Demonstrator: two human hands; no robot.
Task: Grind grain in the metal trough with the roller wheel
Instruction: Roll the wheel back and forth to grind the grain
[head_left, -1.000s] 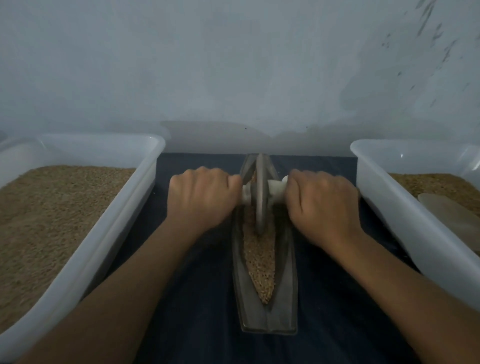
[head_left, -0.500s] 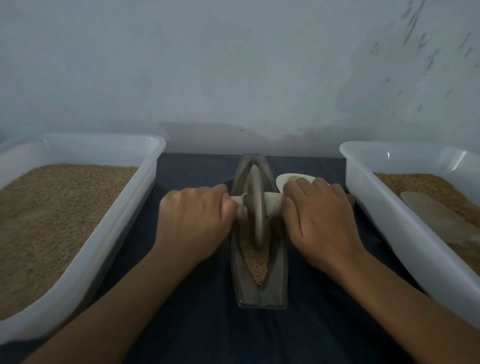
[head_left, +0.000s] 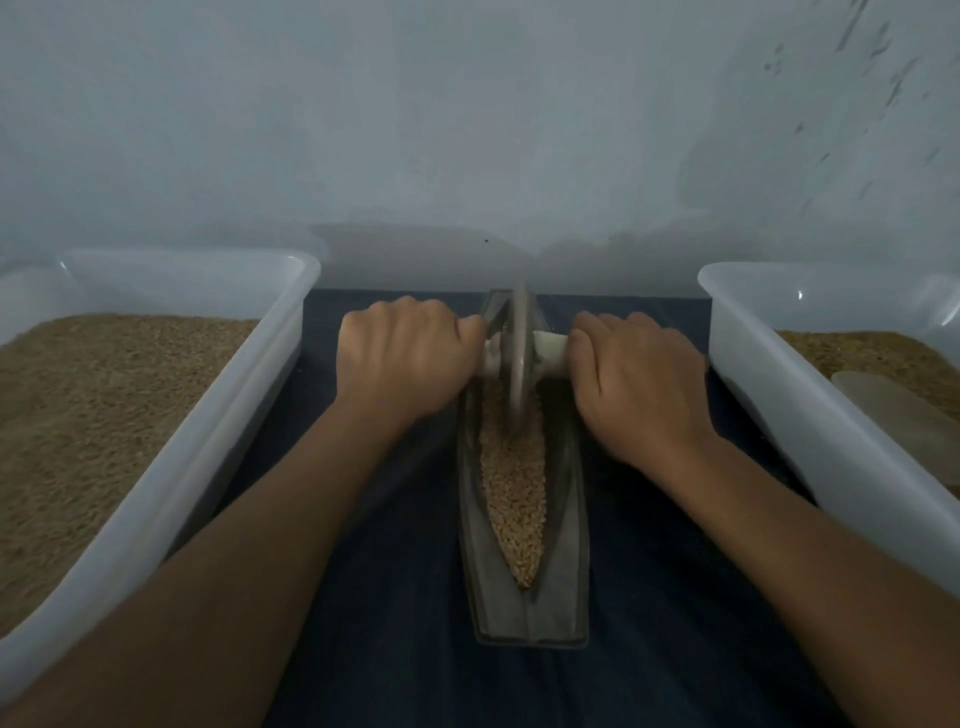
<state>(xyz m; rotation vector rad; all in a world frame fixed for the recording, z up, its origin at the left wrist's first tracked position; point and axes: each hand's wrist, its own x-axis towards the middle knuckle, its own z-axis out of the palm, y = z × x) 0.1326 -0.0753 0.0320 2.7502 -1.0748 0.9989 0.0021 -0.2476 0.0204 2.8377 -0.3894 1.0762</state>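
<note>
Dim, scuffed pale wall (head_left: 467, 130); dark cloth (head_left: 395, 649)

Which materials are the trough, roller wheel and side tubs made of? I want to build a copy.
Trough: dull grey metal, matte, likely cast. Roller wheel: the same grey metal look, on a pale axle of unclear material. Tubs: translucent white plastic with glossy rims.

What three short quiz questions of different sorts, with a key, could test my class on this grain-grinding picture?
1. True or false: the left hand and the right hand each grip one end of the wheel's handle.
2. Where does the wheel stand in the trough? A) far end B) near end C) outside it
3. Fill in: both plastic tubs, the left tub and the right tub, hold ____.

Key: 1 true; 2 A; 3 grain
</note>
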